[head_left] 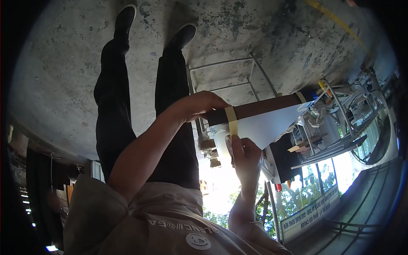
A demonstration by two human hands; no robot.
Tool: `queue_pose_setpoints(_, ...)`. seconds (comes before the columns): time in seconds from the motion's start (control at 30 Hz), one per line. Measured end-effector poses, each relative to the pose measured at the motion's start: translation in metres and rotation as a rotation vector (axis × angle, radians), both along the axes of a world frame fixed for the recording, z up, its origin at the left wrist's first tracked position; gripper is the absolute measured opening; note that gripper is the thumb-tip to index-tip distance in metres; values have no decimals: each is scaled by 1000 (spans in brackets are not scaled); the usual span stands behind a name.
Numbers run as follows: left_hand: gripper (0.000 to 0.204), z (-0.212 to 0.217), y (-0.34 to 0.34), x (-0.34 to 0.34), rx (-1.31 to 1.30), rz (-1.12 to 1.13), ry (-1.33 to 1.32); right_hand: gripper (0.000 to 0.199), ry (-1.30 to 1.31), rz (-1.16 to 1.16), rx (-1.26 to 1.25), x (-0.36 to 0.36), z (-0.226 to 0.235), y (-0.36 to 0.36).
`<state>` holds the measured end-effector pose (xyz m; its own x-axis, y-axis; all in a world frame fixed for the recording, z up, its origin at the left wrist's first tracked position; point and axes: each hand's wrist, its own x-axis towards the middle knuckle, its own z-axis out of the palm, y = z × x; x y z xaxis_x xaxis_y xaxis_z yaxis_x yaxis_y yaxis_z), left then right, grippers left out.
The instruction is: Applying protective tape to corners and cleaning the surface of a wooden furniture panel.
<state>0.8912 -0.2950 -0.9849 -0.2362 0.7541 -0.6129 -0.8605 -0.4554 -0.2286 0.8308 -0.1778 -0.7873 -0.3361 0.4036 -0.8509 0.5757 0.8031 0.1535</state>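
Evidently, I am seeing the wearer's black trousers (112,102) and dark shoes with pale soles (125,19) standing well to the left of a long, boxy piece with a brown narrow side and a smooth white face (265,124). At that piece's near, dark end, the left hand (203,104) is bending over the edge; its fingertips are hiding, so I cannot tell whether it is gripping or only pressing. Just right of it, a pale yellow tape band (233,126) is crossing the brown side and running onto the white face. Beyond the piece, a grey tubular metal frame (223,63) is standing on the stained concrete floor (280,46). On the piece's near side, the right hand (246,159) is pinching narrowly, thumb and fingers meeting at the tape's lower end. Farther right, a second pale yellow band (301,97) is wrapping the piece near its far end. Past the near side, a white banner with dark lettering (293,228) is hanging well apart from it.
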Motion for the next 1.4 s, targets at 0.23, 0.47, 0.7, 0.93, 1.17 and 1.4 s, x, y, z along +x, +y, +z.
queue_pose_setpoints(0.23, 50, 7, -14, -6, -97, -185, 112, 26, 82, 100, -5, 8, -4, -11)
queue_pose_setpoints(0.47, 33, 14, -18, -30, -196, -191, 400, 31, 186, 248, -13, 12, -9, 26)
queue_pose_setpoints(0.7, 75, 69, -28, -51, -626, -498, 982, 35, 307, -290, -261, 34, -25, 28)
queue_pose_setpoints(0.93, 64, 63, -26, -34, -747, -501, 1125, 33, 318, -171, -256, 32, -25, 24)
queue_pose_setpoints(1.17, 55, 62, -8, -34, -728, -404, 1019, 36, 350, 50, -143, 35, -46, 38)
queue_pose_setpoints(1.4, 69, 67, 3, -22, -901, -466, 1035, 33, 212, -818, -260, 55, -130, 73)
